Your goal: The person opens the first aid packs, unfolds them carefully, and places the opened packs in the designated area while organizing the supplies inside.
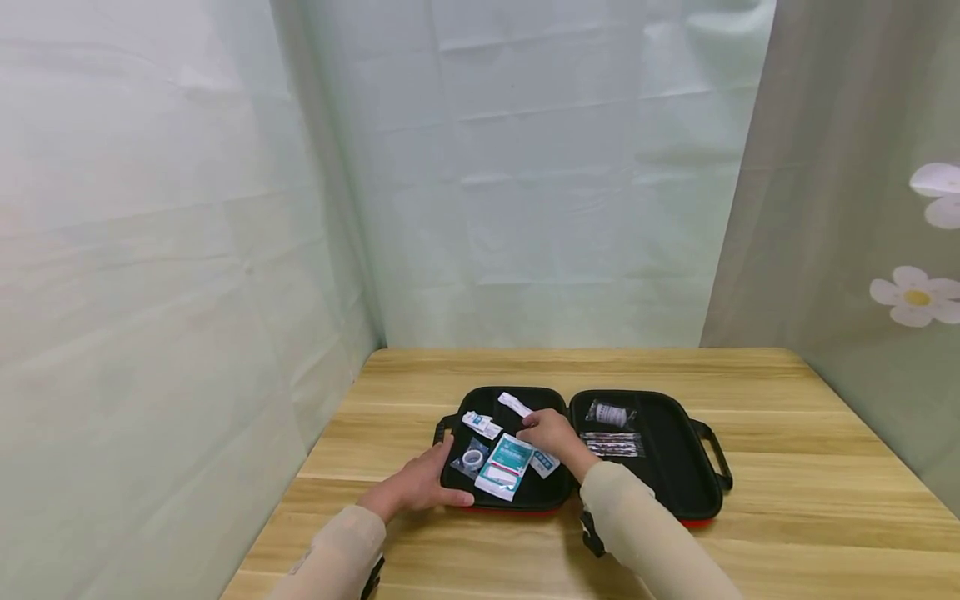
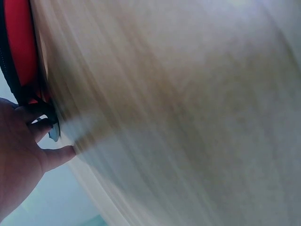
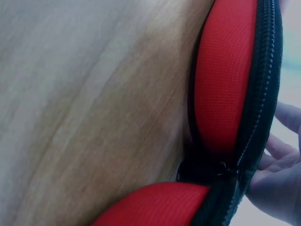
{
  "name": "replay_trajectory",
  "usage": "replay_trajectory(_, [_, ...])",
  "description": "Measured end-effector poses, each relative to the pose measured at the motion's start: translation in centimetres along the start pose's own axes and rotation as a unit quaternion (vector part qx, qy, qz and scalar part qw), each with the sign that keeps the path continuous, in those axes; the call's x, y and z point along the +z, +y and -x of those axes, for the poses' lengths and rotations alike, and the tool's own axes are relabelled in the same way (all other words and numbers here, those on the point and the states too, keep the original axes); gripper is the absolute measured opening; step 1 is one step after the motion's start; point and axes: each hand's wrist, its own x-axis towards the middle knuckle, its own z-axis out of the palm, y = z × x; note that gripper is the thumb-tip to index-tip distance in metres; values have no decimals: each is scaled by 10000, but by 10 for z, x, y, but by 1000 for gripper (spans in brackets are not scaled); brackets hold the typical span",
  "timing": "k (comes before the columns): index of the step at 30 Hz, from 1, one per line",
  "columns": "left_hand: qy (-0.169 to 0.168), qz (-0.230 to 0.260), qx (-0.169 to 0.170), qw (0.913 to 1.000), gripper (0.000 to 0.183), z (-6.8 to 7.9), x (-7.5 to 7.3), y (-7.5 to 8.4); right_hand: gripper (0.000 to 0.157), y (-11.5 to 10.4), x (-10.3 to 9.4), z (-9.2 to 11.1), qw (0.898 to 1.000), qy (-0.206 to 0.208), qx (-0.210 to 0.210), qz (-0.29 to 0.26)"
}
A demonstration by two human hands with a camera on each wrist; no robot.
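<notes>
An open first-aid case, black inside and red outside, lies on the table. My left hand rests at its left edge, thumb spread along the near rim and fingers by the side handle. Over the left half, my right hand pinches the end of a narrow white packet with curled fingers. Below that hand lie a green-and-white packet and a small white-and-blue packet. A bagged tape roll and white packets sit left of them. The right wrist view shows the red shell and zipper.
The case's right half holds a bagged white roll and a bundle of thin wrapped strips. A black handle sticks out at its right end. The wooden table extends around the case, with pale curtains behind.
</notes>
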Motion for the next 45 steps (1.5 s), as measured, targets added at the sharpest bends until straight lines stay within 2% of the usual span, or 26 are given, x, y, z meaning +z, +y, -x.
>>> replay_trajectory(7, [-20,21,24,10000,121,-1,-1,-2,35,-3,2,2,9992,-386,-123,-34])
replay_trajectory(16, [-29,-22,42,10000,121,-2,0,-3,32,-1,-4,2,9959,-521,-329,-667])
replay_trajectory(22, [12,-51,71,10000,120,-2,-1,-3,21,1,-15,3,9887,-717,194,-1300])
replay_trajectory(25, [49,-73,93,9999,119,-2,-2,-3,17,2,-21,3,9871,-663,421,-1394])
replay_trajectory(28, [77,-100,113,9999,117,-2,-3,-4,17,4,-28,5,9888,-574,478,-1291])
replay_trajectory(32, [87,-90,121,9998,117,-1,-3,-4,17,9,-38,9,9903,-445,397,-1257])
replay_trajectory(36, [75,-73,122,9999,118,-2,-2,-4,21,18,-48,15,9880,-277,304,-1491])
replay_trajectory(45, [122,-46,191,9997,119,-7,-4,-3,25,39,-76,33,9823,266,421,-1806])
